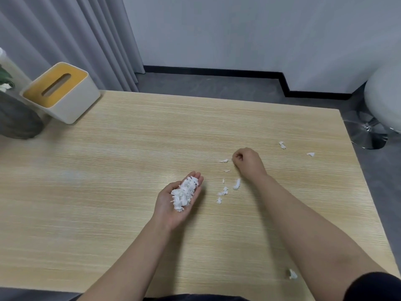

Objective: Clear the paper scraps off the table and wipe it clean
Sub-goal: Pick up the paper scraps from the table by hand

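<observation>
- Left hand (178,205): palm up, fingers relaxed, cradling a heap of white shredded paper scraps (184,195).
- Loose scraps (224,191): small, white, torn; strewn over counter (108,170) right half.
- Right hand (247,162): fingers clenched, knuckles up, beside a scrap (223,160); any pinch cannot be told.

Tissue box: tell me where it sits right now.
In the head view the tissue box stands at the table's far left corner, beside a dark grey pot, well away from both hands.
</observation>
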`<state>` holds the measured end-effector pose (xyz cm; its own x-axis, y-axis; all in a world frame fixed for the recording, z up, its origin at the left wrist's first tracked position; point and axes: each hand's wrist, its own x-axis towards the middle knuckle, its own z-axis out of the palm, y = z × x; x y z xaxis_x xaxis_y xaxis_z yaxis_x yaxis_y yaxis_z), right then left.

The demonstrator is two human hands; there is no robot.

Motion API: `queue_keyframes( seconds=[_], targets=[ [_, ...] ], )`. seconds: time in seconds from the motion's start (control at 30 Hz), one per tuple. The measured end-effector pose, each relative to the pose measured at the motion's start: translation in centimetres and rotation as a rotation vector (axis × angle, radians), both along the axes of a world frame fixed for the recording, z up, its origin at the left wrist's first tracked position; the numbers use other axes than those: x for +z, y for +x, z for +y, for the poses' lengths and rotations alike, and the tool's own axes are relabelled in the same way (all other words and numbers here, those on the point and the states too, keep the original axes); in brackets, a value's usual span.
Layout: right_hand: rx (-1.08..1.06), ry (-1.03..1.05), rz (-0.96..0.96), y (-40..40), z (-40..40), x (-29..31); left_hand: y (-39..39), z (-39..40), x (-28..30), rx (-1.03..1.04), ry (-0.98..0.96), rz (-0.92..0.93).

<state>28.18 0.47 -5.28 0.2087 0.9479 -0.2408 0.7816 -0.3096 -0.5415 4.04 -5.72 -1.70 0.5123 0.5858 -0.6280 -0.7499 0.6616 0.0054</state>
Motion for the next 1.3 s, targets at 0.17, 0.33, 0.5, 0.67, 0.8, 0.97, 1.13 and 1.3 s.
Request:
queue_keyframes(
  seconds=[0.17,0.33,0.5,0.67,0.8,0.97,1.13,1.3],
  targets=[
    [0.203,0.022,-0.011,-0.7,0.5,-0.1,0.6,0.3,-0.3,0.007,-0.003,-0.022],
    [0.324,-0.035,-0.098,-1.1,0.7,-0.7,1.7,0.3,-0.8,-0.015,-0.079,0.045],
    [0.338,-0.038,-0.155,-1.6,0.9,-0.8,1.8,0.4,-0.7,0.009,-0.081,0.051],
    [0.218,-0.043,-0.115,-1.9,0.7,-0.6,1.2,-0.4,-0.1,0.029,-0.022,-0.017],
    [0.152,-0.072,-0.138,-2.6,0.9,-0.4,0.8,-1.0,0.3,0.045,0.016,-0.042],
    [0.129,-0.081,-0.131,-3.0,0.3,0.1,0.3,-1.3,0.7,0.053,0.061,-0.030],
    [0.109,0.071,0.013,-4.0,-0.6,3.3,0.5,-1.2,0.6,0.060,0.029,0.040],
    [0.285,0.205,0.171,-6.0,-2.1,7.7,1.3,-0.8,1.1,0.050,0.038,0.083]
  ],
)
